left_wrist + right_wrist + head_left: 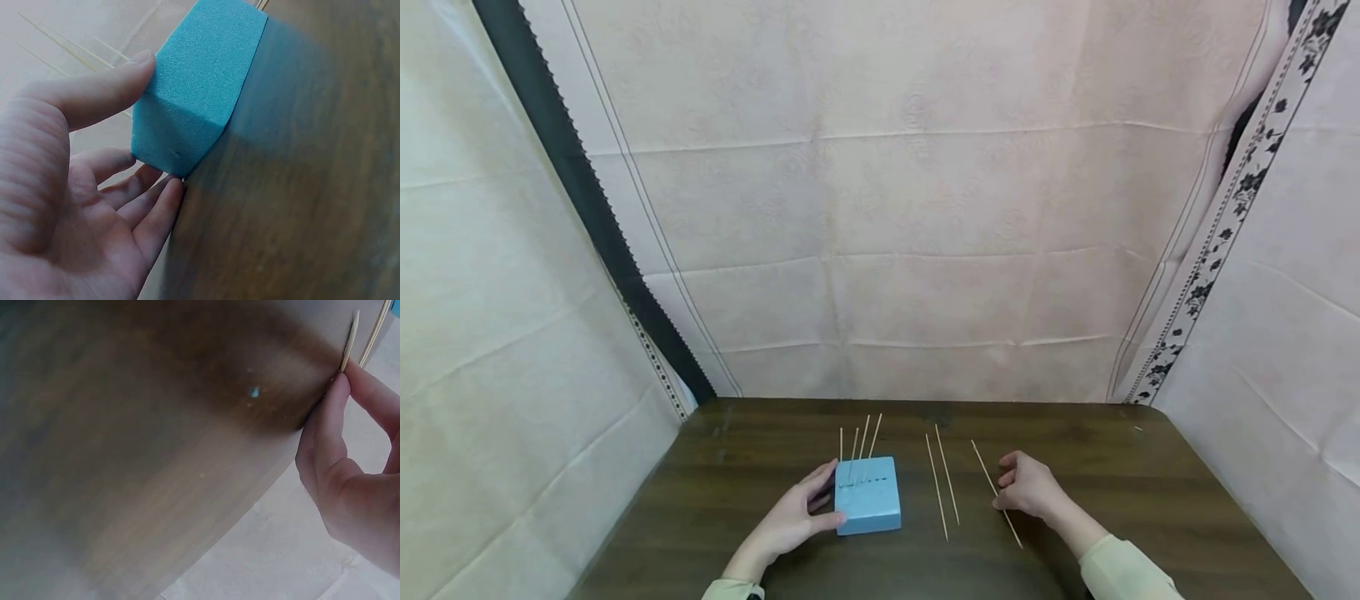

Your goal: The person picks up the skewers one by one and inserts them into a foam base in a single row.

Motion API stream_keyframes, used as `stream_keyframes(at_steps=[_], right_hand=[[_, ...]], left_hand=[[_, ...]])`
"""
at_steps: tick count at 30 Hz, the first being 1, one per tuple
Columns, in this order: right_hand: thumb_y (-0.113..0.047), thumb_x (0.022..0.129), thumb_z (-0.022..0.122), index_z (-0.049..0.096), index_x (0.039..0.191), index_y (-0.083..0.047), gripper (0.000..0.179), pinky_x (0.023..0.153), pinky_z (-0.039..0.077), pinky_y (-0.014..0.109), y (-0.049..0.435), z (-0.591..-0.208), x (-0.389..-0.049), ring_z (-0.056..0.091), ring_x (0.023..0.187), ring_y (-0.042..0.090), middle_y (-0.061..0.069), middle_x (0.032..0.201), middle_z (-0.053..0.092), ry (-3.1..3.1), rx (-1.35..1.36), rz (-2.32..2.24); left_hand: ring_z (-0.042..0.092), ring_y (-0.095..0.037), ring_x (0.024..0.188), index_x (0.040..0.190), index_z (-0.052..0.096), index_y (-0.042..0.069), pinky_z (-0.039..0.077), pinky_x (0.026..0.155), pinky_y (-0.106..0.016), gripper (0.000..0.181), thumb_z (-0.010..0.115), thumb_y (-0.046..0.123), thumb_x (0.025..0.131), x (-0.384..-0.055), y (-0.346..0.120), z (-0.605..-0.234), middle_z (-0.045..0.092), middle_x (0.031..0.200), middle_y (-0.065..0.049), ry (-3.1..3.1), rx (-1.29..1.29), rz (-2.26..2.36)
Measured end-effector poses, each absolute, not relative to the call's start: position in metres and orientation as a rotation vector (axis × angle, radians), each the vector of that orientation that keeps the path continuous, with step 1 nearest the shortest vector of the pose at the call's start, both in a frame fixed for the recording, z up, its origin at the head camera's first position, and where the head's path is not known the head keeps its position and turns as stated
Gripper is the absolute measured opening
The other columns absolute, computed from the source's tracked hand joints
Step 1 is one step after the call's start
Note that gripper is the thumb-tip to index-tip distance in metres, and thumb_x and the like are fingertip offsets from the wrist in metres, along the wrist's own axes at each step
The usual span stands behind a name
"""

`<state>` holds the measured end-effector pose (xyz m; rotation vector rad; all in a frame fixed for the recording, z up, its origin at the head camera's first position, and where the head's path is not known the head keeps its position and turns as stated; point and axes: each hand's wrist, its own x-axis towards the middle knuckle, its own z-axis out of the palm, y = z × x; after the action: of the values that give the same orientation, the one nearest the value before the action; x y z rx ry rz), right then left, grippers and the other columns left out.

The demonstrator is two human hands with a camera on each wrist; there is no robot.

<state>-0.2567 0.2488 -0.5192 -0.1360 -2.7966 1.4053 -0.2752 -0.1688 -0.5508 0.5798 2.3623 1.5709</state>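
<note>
A light blue foam block (874, 500) sits on the dark wooden table, with several thin wooden skewers (876, 435) standing up from its top near the back left. My left hand (793, 517) grips the block's left side, the thumb (119, 87) at the near corner and the fingers round the far side. To the right, my right hand (1033, 489) pinches a wooden skewer (1013, 531) between thumb and fingertips. That skewer slants close over the table in the head view; its pointed tip (352, 337) shows past the fingers in the right wrist view.
Two more loose skewers (947, 475) lie side by side on the table (1097, 467), between the block and my right hand. Pale cloth (925, 208) hangs behind the table and along both sides. A small light scrap (1138, 429) lies near the back right edge.
</note>
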Motion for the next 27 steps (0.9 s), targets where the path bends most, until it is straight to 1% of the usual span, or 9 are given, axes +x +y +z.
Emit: stream_keyframes(at_steps=[6, 10, 15, 18, 21, 23, 27], right_hand=[[0.011, 0.066, 0.087, 0.060, 0.127, 0.012, 0.067, 0.070, 0.066, 0.037, 0.253, -0.520, -0.257, 0.067, 0.081, 0.024, 0.015, 0.097, 0.069, -2.779, -0.155, 1.538], [0.013, 0.071, 0.082, 0.057, 0.132, 0.016, 0.065, 0.073, 0.066, 0.038, 0.260, -0.520, -0.260, 0.068, 0.085, 0.026, 0.020, 0.103, 0.067, -2.765, -0.141, 1.721], [0.011, 0.078, 0.073, 0.055, 0.136, 0.020, 0.062, 0.077, 0.065, 0.037, 0.271, -0.518, -0.263, 0.069, 0.094, 0.025, 0.025, 0.115, 0.066, -2.743, -0.091, 1.947], [0.007, 0.081, 0.072, 0.057, 0.139, 0.018, 0.061, 0.080, 0.065, 0.037, 0.277, -0.518, -0.265, 0.070, 0.102, 0.025, 0.024, 0.122, 0.068, -2.753, -0.073, 2.015], [0.005, 0.084, 0.071, 0.054, 0.143, 0.017, 0.062, 0.084, 0.064, 0.037, 0.281, -0.518, -0.266, 0.070, 0.107, 0.026, 0.024, 0.128, 0.067, -2.756, -0.055, 2.088], [0.006, 0.085, 0.070, 0.051, 0.146, 0.015, 0.065, 0.083, 0.064, 0.037, 0.283, -0.518, -0.265, 0.070, 0.105, 0.025, 0.024, 0.130, 0.066, -2.744, -0.038, 2.138], [0.009, 0.084, 0.068, 0.041, 0.154, 0.012, 0.075, 0.077, 0.062, 0.034, 0.284, -0.517, -0.263, 0.068, 0.095, 0.022, 0.025, 0.132, 0.062, -2.666, -0.005, 2.271]], left_hand=[[0.036, -0.047, 0.153, 0.169, 0.031, 0.007, 0.043, 0.118, -0.058, 0.096, 0.086, 0.029, 0.093, -0.275, -0.170, -0.552, 0.022, 0.172, -0.030, 2.364, 0.592, 1.572], [0.033, -0.047, 0.155, 0.169, 0.030, 0.005, 0.043, 0.119, -0.058, 0.097, 0.086, 0.029, 0.093, -0.276, -0.169, -0.552, 0.022, 0.173, -0.029, 2.364, 0.598, 1.569], [0.033, -0.047, 0.155, 0.168, 0.030, 0.004, 0.042, 0.119, -0.058, 0.097, 0.086, 0.029, 0.094, -0.276, -0.168, -0.552, 0.023, 0.173, -0.028, 2.375, 0.596, 1.562], [0.031, -0.047, 0.155, 0.168, 0.029, 0.004, 0.041, 0.120, -0.058, 0.097, 0.086, 0.029, 0.094, -0.277, -0.168, -0.551, 0.022, 0.173, -0.028, 2.378, 0.603, 1.563], [0.030, -0.047, 0.156, 0.168, 0.029, 0.003, 0.041, 0.120, -0.058, 0.097, 0.086, 0.028, 0.094, -0.277, -0.169, -0.551, 0.021, 0.173, -0.028, 2.377, 0.610, 1.565], [0.029, -0.046, 0.156, 0.168, 0.029, 0.003, 0.041, 0.120, -0.057, 0.097, 0.086, 0.028, 0.094, -0.277, -0.169, -0.552, 0.021, 0.173, -0.028, 2.378, 0.613, 1.564], [0.031, -0.047, 0.155, 0.168, 0.029, 0.003, 0.042, 0.120, -0.056, 0.097, 0.086, 0.028, 0.094, -0.277, -0.169, -0.554, 0.022, 0.173, -0.028, 2.376, 0.619, 1.558]])
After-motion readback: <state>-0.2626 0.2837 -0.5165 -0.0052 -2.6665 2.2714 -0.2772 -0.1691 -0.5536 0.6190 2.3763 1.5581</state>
